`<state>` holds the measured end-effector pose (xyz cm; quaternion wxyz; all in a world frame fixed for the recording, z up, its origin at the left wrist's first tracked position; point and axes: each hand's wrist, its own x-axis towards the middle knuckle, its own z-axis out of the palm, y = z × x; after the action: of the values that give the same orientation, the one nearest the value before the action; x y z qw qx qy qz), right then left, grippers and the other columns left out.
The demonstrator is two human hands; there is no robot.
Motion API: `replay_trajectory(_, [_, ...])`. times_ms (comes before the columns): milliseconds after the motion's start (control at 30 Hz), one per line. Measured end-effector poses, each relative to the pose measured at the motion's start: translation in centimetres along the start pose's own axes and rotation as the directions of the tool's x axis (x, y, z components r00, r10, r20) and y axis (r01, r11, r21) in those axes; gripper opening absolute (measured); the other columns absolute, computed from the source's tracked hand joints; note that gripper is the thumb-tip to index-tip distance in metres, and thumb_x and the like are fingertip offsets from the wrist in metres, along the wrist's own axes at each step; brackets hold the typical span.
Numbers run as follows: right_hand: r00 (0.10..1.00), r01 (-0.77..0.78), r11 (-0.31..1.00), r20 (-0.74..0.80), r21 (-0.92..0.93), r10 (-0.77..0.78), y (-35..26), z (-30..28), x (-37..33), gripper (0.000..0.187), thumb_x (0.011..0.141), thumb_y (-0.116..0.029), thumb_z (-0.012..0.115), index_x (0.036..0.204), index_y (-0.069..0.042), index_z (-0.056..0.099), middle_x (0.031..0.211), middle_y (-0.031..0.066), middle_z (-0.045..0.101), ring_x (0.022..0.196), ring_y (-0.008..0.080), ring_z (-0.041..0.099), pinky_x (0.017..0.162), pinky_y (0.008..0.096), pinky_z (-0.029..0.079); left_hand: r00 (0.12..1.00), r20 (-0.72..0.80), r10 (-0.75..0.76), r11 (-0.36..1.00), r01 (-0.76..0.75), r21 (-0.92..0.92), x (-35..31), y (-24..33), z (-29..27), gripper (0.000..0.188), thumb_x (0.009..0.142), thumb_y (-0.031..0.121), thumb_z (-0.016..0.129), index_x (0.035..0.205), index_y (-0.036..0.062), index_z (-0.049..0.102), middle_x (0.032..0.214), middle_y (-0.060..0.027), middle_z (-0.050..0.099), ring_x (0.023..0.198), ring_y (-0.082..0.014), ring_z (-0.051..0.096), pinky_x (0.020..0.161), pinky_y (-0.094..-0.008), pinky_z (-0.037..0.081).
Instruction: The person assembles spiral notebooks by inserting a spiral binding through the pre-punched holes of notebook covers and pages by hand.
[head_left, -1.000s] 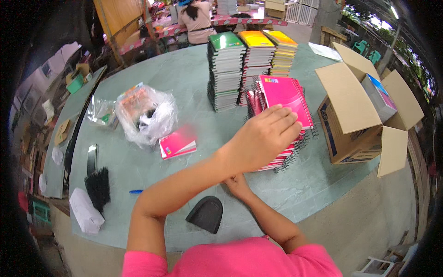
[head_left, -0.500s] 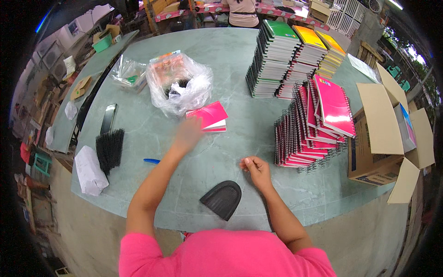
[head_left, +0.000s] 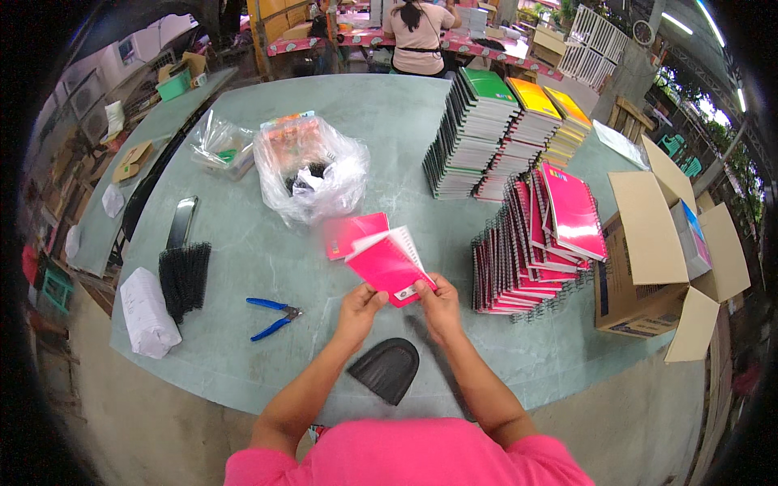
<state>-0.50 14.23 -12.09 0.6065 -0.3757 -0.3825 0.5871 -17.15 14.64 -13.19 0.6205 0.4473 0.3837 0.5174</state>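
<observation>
Between both hands I hold a small pink notebook (head_left: 381, 263), tilted up off the table, its white pages fanned out along the far right side. My left hand (head_left: 359, 314) pinches its near left edge. My right hand (head_left: 438, 306) grips the near right corner, thumb on top. Just beyond lies another pink notebook (head_left: 354, 231), partly covered by the held one. Blue-handled cutting pliers (head_left: 274, 317), jaws toward my left hand, rest on the table. A black rounded, ridged piece (head_left: 387, 368) sits close to my body between my forearms.
Pink spiral notebooks (head_left: 531, 251) form a leaning stack at right, before green (head_left: 490, 85) and yellow stacks. An open carton (head_left: 640, 275) stands at the right edge. At left lie black spiral coils (head_left: 185, 279) and a white bundle (head_left: 150, 314); a plastic bag (head_left: 312, 174) lies farther back.
My left hand has come back from the pink notebooks with one of them, and my right hand has closed on it too. The pliers, earlier mostly behind my left arm, now show whole.
</observation>
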Motion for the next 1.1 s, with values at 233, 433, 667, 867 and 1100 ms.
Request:
replay_trajectory(233, [0.991, 0.082, 0.943, 0.126, -0.323, -0.042, -1.9, 0.0, -0.1, 0.027, 0.076, 0.0, 0.067, 0.102, 0.0, 0.059, 0.09, 0.0063, 0.065, 0.082, 0.0106, 0.059, 0.074, 0.0241, 0.047, 0.995, 0.058, 0.08, 0.916, -0.096, 0.39, 0.3, 4.1, -2.3, 0.034, 0.068, 0.0, 0.073, 0.099, 0.0042, 0.061, 0.09, -0.0071, 0.064, 0.087, -0.0118, 0.057, 0.079, -0.0272, 0.044])
replay_trajectory(433, [0.995, 0.102, 0.946, 0.049, -0.308, -0.092, -0.8, 0.3, -0.7, 0.032, 0.073, 0.002, 0.07, 0.101, -0.002, 0.058, 0.091, 0.0089, 0.066, 0.082, 0.0117, 0.06, 0.072, 0.0245, 0.048, 0.999, 0.026, 0.028, 0.914, -0.036, 0.403, 0.5, 3.8, -1.5, 0.025, 0.067, -0.004, 0.073, 0.087, 0.0031, 0.06, 0.08, -0.0051, 0.063, 0.078, -0.0093, 0.057, 0.068, -0.0232, 0.047])
replay_trajectory(667, [0.996, -0.017, 0.942, -0.093, -0.336, -0.015, 2.2, 0.0, -0.8, 0.022, 0.072, -0.007, 0.074, 0.088, -0.001, 0.061, 0.078, 0.0036, 0.064, 0.071, 0.009, 0.058, 0.065, 0.0229, 0.047, 0.995, 0.074, -0.068, 0.996, 0.063, 0.069, 0.8, 1.2, -0.8, 0.028, 0.064, -0.001, 0.077, 0.088, 0.0009, 0.061, 0.082, -0.0029, 0.063, 0.076, -0.0096, 0.058, 0.069, -0.0236, 0.049])
replay_trajectory(867, [0.998, -0.056, 0.94, -0.007, -0.335, 0.057, -0.2, -0.4, -0.6, 0.018, 0.076, -0.016, 0.071, 0.086, -0.002, 0.064, 0.081, 0.0045, 0.064, 0.074, 0.0093, 0.058, 0.065, 0.0244, 0.046, 0.996, 0.091, -0.017, 0.922, -0.02, 0.386, -0.1, 1.9, -1.0, 0.017, 0.07, 0.003, 0.074, 0.084, 0.0015, 0.064, 0.076, -0.0015, 0.064, 0.073, -0.0079, 0.057, 0.066, -0.0234, 0.046])
replay_trajectory(1100, [0.826, 0.536, 0.071, 0.506, -0.841, -0.247, -2.8, 5.2, -1.3, 0.029, 0.072, -0.018, 0.065, 0.099, -0.006, 0.059, 0.089, 0.0089, 0.062, 0.086, 0.026, 0.057, 0.081, 0.0399, 0.038, 0.99, 0.113, -0.08, 0.858, 0.011, 0.514, -0.2, 1.9, -2.5, 0.023, 0.07, 0.008, 0.073, 0.09, 0.003, 0.064, 0.085, -0.0038, 0.065, 0.078, -0.0121, 0.059, 0.072, -0.0267, 0.047])
